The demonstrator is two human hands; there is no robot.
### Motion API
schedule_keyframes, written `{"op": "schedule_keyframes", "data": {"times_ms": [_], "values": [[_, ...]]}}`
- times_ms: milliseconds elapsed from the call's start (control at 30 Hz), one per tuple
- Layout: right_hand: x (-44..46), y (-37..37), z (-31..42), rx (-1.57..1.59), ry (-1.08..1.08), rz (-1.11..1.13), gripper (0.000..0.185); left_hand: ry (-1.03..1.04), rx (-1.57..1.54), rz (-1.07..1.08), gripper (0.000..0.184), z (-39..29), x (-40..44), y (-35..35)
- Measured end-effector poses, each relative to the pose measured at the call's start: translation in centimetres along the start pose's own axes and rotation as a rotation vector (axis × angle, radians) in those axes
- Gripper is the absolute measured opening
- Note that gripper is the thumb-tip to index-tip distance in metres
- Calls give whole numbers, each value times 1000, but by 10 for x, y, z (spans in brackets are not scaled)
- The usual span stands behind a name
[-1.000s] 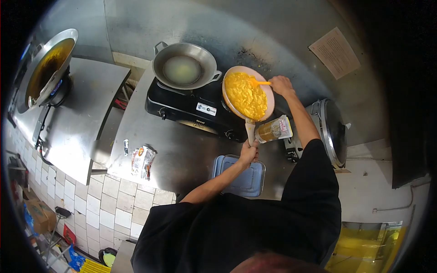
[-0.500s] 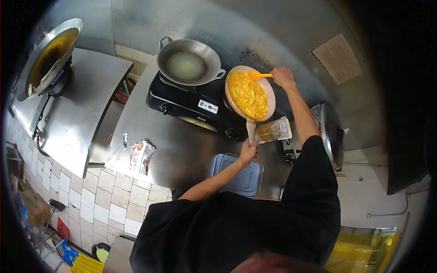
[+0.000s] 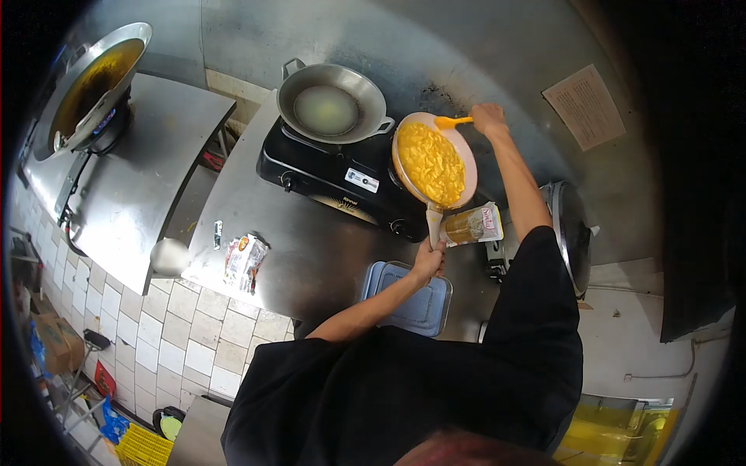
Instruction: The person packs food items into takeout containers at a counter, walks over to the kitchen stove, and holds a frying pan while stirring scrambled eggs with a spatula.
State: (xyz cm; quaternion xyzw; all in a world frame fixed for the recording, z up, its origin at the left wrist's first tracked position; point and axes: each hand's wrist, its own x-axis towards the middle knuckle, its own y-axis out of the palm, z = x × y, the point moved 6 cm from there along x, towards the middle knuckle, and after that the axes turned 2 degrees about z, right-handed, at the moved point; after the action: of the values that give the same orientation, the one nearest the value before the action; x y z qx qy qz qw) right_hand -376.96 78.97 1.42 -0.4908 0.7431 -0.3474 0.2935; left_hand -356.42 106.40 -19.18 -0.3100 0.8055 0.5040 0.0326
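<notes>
My left hand (image 3: pixel 429 261) is closed round the pale handle of a frying pan (image 3: pixel 464 151) on the right side of the black gas stove (image 3: pixel 322 180). Yellow, chunky food (image 3: pixel 430 165) fills most of the pan. In my right hand (image 3: pixel 489 119) is an orange spatula (image 3: pixel 452 122), its head at the pan's upper rim, above the food. A labelled pouch (image 3: pixel 474 225) lies just right of the pan handle. Below my left hand sits a container with a blue lid (image 3: pixel 412 307), partly hidden by my forearm.
A metal wok (image 3: pixel 329 105) with cloudy liquid stands on the stove's left burner. Crumpled packets (image 3: pixel 245 262) lie on the steel counter (image 3: pixel 311 268). Another large wok (image 3: pixel 97 85) is at the far left, over a lit burner. A lidded pot (image 3: pixel 571 233) stands at the right.
The spatula in my right hand has moved from within the food up to the pan's upper rim. My left hand keeps its hold on the handle. The camera view has shifted slightly.
</notes>
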Motion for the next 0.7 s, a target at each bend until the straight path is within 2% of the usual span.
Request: {"op": "schedule_keyframes", "data": {"times_ms": [167,267,300,400,500,633,700], "values": [[5,48,25,172,-243,35,30,3,16,-5,19,-1,-1,0],[-24,19,19,199,-282,288,33,-2,15,-6,20,3,3,-2],[-23,20,15,129,-391,262,34,-8,1,-6,19,5,4,-3],[-34,3,15,15,-439,392,31,-10,-24,4,20,4,8,-3],[-47,-40,10,15,-259,359,29,-13,-34,4,19,6,6,-4],[-34,-47,10,41,-159,17,25,-29,-27,-17,19,8,6,-4],[-14,-31,12,50,-124,-41,25,-21,-2,-23,19,9,8,-5]]}}
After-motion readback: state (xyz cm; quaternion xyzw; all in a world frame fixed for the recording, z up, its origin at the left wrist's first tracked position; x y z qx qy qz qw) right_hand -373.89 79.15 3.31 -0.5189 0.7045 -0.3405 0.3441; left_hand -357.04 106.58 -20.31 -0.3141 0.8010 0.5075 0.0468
